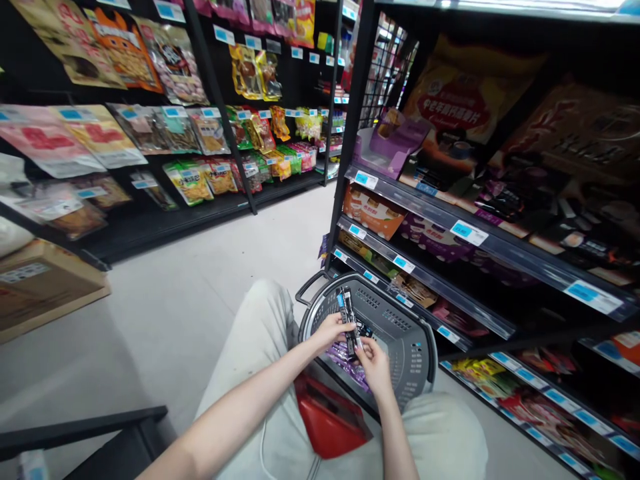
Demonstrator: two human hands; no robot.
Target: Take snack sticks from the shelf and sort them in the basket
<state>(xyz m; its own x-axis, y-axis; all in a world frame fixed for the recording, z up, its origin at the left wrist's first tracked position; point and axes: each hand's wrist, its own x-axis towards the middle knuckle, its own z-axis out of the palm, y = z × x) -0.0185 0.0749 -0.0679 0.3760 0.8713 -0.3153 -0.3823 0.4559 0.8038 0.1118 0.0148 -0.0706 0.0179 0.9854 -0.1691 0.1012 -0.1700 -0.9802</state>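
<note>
My left hand and my right hand meet over a grey shopping basket on the floor between my knees. Both are closed on a stack of narrow dark packets with blue ends, which stands nearly upright above the basket. Purple packets lie in the basket under my hands. My legs in pale trousers frame the basket on the left and right.
A black shelf unit with blue price tags and boxed goods stands on the right. Another rack of hanging snack bags runs along the left. A red object lies below the basket. A cardboard box sits at left.
</note>
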